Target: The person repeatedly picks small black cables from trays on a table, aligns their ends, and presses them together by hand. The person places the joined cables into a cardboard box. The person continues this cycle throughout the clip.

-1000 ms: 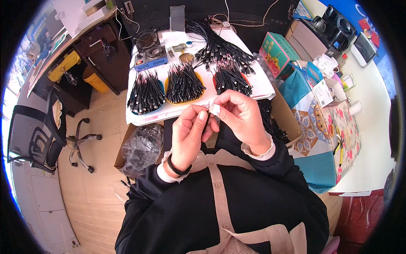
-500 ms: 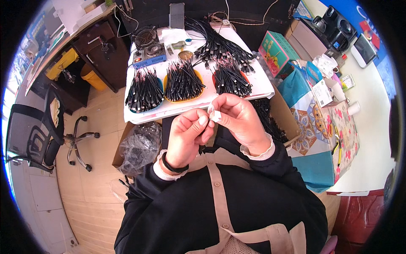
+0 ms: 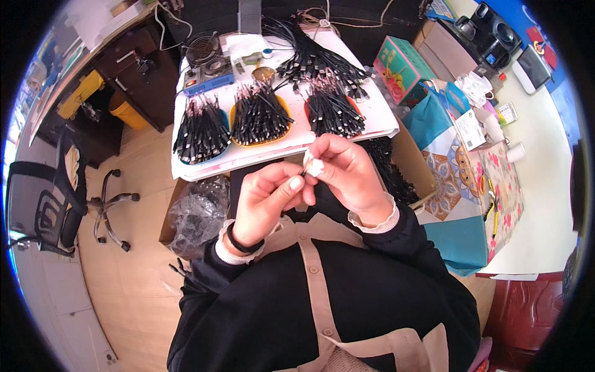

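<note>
Both my hands meet in front of my chest, just off the near edge of the white table (image 3: 379,126). My left hand (image 3: 268,201) pinches a thin black cable (image 3: 303,173) between thumb and bent fingers; most of the cable is hidden. My right hand (image 3: 350,177), with white wrapping on the thumb and index fingertip, pinches close at the same spot; what lies between its fingertips is too small to make out. Beyond them, bundles of short black cables fill a blue tray (image 3: 225,118), a yellow tray (image 3: 234,118) and a red tray (image 3: 308,110).
Behind the trays stand a small blue-fronted device (image 3: 209,85), a fan (image 3: 203,49) and a loose heap of cables (image 3: 319,68). Below the table are a plastic bag (image 3: 198,214) and a cardboard box (image 3: 418,167). A patterned cloth (image 3: 455,180) covers things at right; an office chair (image 3: 46,198) is at left.
The table and trays sit slightly farther left and higher in the picture. Both hands remain together in the pinch, with only slight finger movement.
</note>
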`<state>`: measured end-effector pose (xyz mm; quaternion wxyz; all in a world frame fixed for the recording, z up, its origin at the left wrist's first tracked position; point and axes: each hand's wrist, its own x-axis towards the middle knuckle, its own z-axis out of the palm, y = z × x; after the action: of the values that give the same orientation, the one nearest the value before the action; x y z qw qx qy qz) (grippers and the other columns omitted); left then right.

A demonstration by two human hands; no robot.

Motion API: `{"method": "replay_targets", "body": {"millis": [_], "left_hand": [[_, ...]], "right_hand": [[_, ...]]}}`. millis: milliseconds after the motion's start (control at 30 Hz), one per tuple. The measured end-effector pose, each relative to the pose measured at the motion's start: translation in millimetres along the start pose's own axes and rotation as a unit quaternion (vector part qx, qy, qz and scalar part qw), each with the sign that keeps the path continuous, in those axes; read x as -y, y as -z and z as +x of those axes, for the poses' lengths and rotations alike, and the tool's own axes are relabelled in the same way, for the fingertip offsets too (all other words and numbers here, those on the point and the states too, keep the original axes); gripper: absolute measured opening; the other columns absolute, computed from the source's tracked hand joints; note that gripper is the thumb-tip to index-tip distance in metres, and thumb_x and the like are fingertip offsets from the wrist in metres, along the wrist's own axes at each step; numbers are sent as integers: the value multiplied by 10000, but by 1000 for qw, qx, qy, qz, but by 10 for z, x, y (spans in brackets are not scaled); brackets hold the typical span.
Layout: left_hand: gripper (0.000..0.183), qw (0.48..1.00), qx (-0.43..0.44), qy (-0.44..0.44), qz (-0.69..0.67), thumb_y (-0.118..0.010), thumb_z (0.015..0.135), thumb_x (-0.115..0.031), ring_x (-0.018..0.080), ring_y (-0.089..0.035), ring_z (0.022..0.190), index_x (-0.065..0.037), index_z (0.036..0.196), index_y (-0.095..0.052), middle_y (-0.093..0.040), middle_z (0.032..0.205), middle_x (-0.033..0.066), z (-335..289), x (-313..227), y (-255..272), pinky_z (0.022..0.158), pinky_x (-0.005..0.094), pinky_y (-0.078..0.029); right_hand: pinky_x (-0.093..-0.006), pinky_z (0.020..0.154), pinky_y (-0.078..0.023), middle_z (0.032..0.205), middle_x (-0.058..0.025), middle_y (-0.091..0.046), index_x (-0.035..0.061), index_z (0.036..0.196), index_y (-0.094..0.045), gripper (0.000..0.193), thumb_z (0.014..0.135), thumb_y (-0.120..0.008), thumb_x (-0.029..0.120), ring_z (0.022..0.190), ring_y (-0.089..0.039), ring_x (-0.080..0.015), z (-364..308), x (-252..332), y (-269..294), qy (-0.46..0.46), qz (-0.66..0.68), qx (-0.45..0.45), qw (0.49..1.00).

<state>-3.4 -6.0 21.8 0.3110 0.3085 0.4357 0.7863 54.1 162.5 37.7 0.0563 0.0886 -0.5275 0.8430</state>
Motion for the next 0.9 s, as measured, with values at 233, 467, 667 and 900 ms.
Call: {"method": "replay_targets", "body": {"millis": [233,467,667,900], "left_hand": [[158,985,-7,-26,171,-546,956,-55,40,-513,616,42,1034,-642,-661,773,70,60,135,63,529,158,-369],[165,996,-72,29,49,-534,970,-78,14,-424,550,33,1045,-631,-645,761,42,215,254,180,492,163,-319],[180,996,-90,20,7,-523,978,-96,23,-382,521,38,1046,-622,-652,773,55,266,355,253,477,166,-293],[183,984,-172,38,-34,-500,986,-106,130,-585,669,23,1030,-622,-674,871,119,284,351,244,605,225,-459]], "right_hand": [[-263,676,-475,986,-54,-567,30,1104,-530,241,892,-591,128,765,-584,-152,20,-227,164,-197,299,14,934],[-267,654,-482,803,-53,-621,15,952,-601,139,891,-645,132,721,-604,-120,525,108,1045,57,-513,-131,847],[-421,692,-501,771,-159,-652,13,803,-637,127,773,-664,133,739,-640,-337,999,110,1686,50,-707,-149,690],[-396,695,-518,739,-150,-675,15,732,-664,128,734,-685,141,735,-666,-315,1214,61,1803,-18,-706,-97,701]]}}
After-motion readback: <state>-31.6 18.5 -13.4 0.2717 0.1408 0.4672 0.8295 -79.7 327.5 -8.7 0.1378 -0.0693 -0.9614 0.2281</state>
